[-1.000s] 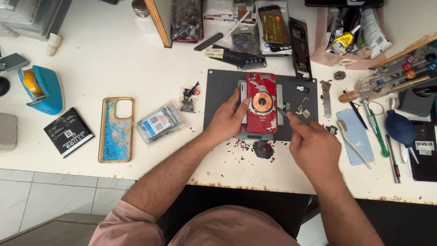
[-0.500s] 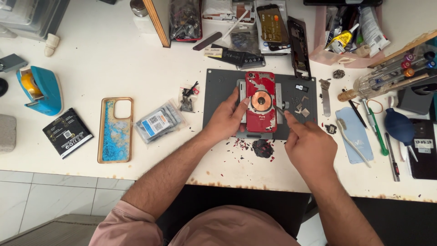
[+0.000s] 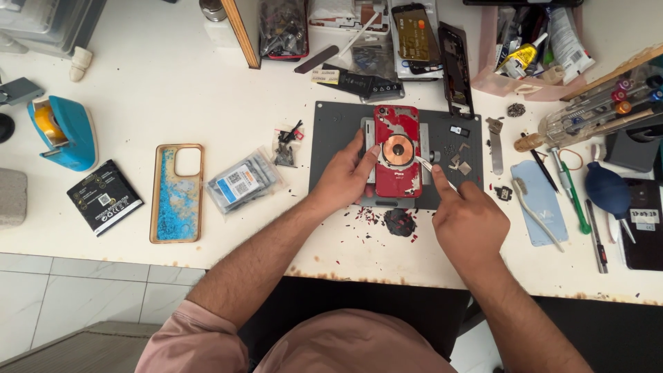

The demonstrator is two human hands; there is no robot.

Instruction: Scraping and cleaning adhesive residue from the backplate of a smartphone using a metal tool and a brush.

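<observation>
Both my hands work at the grey mat (image 3: pixel 331 138) near the counter's front edge: my left hand (image 3: pixel 345 178) lies open against the red phone back (image 3: pixel 396 152), steadying its left side, while my right hand (image 3: pixel 464 217) pinches metal tweezers (image 3: pixel 429 168) reaching its right edge. Red shards (image 3: pixel 399 222) lie between my wrists; a blue-patterned case (image 3: pixel 177 193) sits well left.

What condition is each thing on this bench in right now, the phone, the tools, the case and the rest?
Red phone back: lying flat on the grey mat, paint chipped, round copper coil showing.
Left hand: pressed on the phone's left edge.
Right hand: gripping a thin metal tool, tip at the phone's right edge.
Blue phone case: empty, lying flat.
Tape dispenser: upright, tape roll loaded.
Red chips: scattered on the table.
</observation>
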